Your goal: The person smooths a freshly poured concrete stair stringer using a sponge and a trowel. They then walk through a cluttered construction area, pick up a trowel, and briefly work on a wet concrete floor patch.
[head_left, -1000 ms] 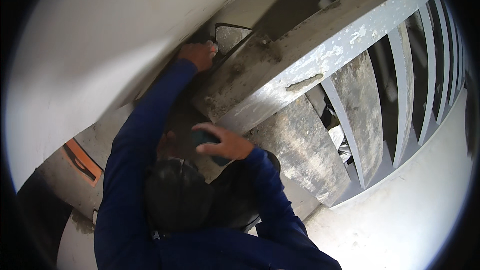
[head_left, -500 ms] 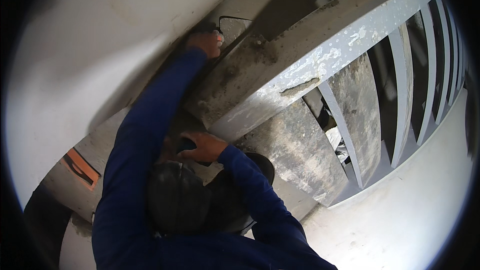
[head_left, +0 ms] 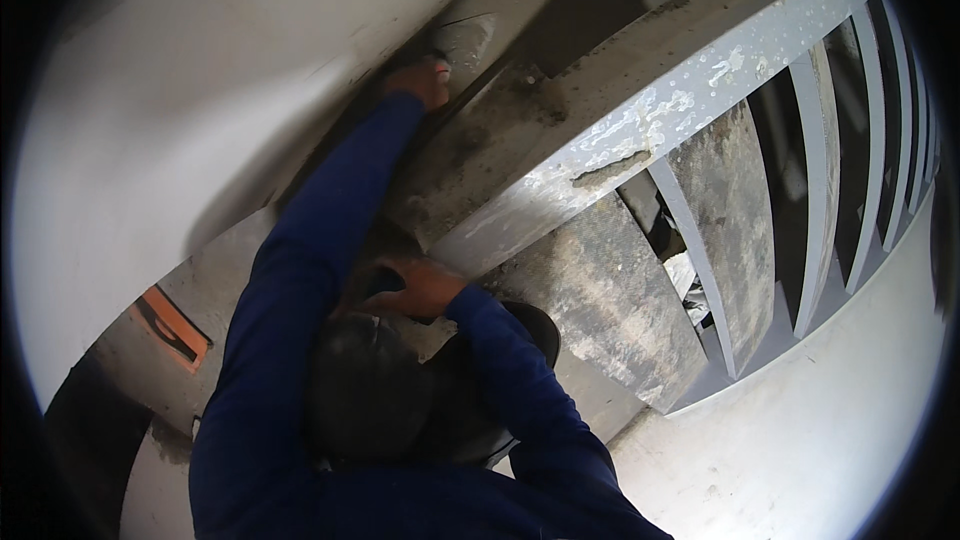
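My left hand [head_left: 420, 83] reaches far forward along the foot of the white wall. Its fingers are closed round something small that shows a bit of white and red. Just past it lies a pale, roughly triangular patch [head_left: 468, 38], too unclear to name. My right hand [head_left: 428, 288] is close to me, above my bent dark knees [head_left: 365, 385]. Its thumb and fingers curve round a dark thing I cannot make out, and the fingertips are blurred. Both arms wear blue sleeves.
A large white wall [head_left: 200, 70] curves along the left. A grey, paint-spotted beam [head_left: 650, 120] with upright bars [head_left: 815, 190] runs to the right. A stained board [head_left: 610, 290] lies against it. An orange slotted piece [head_left: 172, 328] lies on the floor at left.
The view has shifted slightly, moving the scene a little to the right. A thin dark outline beyond my left hand shows less clearly now. Both hands stay in about the same places.
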The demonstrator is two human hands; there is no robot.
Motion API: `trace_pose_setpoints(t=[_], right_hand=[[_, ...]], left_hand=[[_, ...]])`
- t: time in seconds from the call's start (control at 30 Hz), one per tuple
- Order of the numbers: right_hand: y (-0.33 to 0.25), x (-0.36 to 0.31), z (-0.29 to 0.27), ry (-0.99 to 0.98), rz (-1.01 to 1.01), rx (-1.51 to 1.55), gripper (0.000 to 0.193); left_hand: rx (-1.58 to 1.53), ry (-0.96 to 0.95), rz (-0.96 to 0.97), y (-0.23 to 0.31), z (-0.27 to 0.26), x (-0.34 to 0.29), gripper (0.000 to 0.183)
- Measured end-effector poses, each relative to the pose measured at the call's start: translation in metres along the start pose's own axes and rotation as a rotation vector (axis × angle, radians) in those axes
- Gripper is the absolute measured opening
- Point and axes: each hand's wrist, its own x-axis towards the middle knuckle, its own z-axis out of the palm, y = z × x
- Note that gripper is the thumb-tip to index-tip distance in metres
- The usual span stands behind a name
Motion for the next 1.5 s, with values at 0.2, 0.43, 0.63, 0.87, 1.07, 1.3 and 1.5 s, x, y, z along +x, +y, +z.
trace_pose_setpoints(t=[0.2,0.43,0.63,0.87,1.07,1.3,1.5], right_hand=[[0.006,-0.002,0.003,0.027,-0.055,-0.024,0.077],[0.01,-0.007,0.011,-0.016,-0.025,-0.087,0.072],[0.013,0.003,0.019,-0.017,-0.074,-0.182,0.069],[0.008,0.008,0.019,-0.018,-0.137,-0.226,0.071],[0.01,-0.002,0.018,-0.03,-0.016,-0.228,0.073],[0.008,0.003,0.016,-0.053,-0.081,-0.213,0.072],[0.013,0.0,0.022,-0.03,-0.067,-0.243,0.069]], left_hand=[[0.077,0.017,0.181,-0.057,0.022,-0.046,0.035],[-0.049,0.12,-0.044,-0.148,0.074,-0.158,0.037],[0.111,0.312,0.121,-0.21,0.103,-0.265,0.038],[-0.184,0.118,-0.059,-0.119,0.033,-0.177,0.039],[-0.233,0.076,-0.113,-0.094,0.041,-0.134,0.042],[-0.147,-0.002,-0.132,-0.125,0.038,-0.166,0.051],[-0.245,0.021,-0.232,-0.128,0.046,-0.196,0.049]])
